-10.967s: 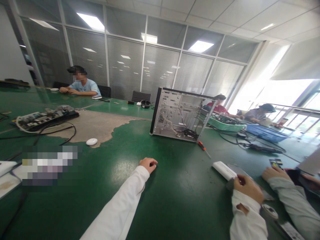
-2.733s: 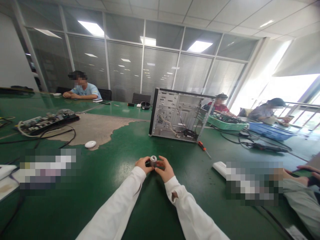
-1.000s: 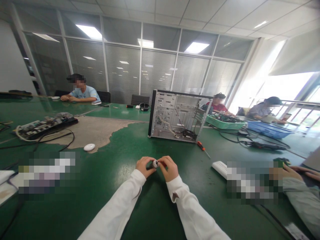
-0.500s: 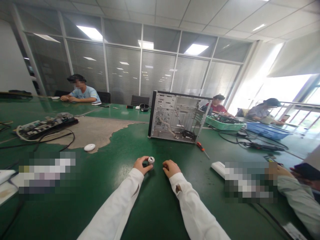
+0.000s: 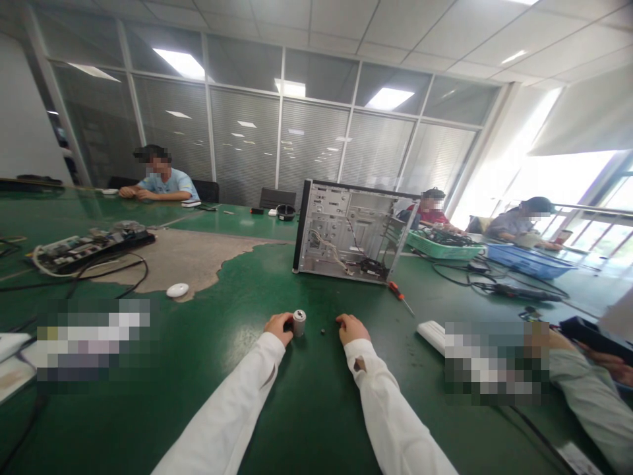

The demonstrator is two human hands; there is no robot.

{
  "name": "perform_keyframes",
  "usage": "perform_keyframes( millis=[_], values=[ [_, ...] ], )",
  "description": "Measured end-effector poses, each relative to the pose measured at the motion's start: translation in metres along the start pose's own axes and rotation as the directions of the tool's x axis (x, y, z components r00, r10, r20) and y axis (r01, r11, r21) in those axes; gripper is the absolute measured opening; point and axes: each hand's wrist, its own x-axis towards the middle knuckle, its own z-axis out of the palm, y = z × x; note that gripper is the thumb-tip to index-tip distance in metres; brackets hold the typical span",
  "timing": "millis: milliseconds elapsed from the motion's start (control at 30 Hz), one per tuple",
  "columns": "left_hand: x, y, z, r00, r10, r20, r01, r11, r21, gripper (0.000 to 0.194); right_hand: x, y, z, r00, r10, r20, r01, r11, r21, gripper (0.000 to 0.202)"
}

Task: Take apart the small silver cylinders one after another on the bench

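Note:
A small pale grey cylinder [image 5: 299,323], shaped like a tiny can with dark openings in its top, stands upright on the green table. Beside it on the left rests my left hand [image 5: 279,328], fingers loosely bent and close against its side; they do not wrap round it. A tiny dark piece [image 5: 323,332], too small to name, lies on the table between the cylinder and my right hand. My right hand [image 5: 353,328] rests a little to the right of that piece, fingers loosely apart and with nothing seen in them.
An open computer case [image 5: 353,231] stands ahead, with an orange-handled screwdriver [image 5: 399,297] by its corner. A white round lid [image 5: 177,290] lies left. Green [image 5: 445,247] and blue baskets [image 5: 529,258], cables and a white power strip [image 5: 432,331] are right. A co-worker's sleeve [image 5: 588,389] reaches in.
My left thumb and finger have come off the cylinder, which stays upright. My right hand has moved right, and the tiny dark piece now shows on the table.

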Motion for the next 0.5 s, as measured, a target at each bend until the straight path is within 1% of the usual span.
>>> perform_keyframes(
  millis=[333, 500],
  values=[
    [-0.0017, 0.004, -0.0031, 0.999, -0.043, 0.015, 0.044, 0.999, -0.009, 0.04, 0.0018, 0.0018, 0.0025, 0.999, 0.002, -0.042, 0.0, 0.999, 0.051, 0.029],
    [-0.0022, 0.0078, -0.0045, 0.999, -0.047, -0.005, 0.046, 0.998, -0.049, 0.038, -0.0005, 0.0005, -0.0013, 0.997, -0.022, -0.078, 0.029, 0.995, 0.091, 0.03]
  ],
)
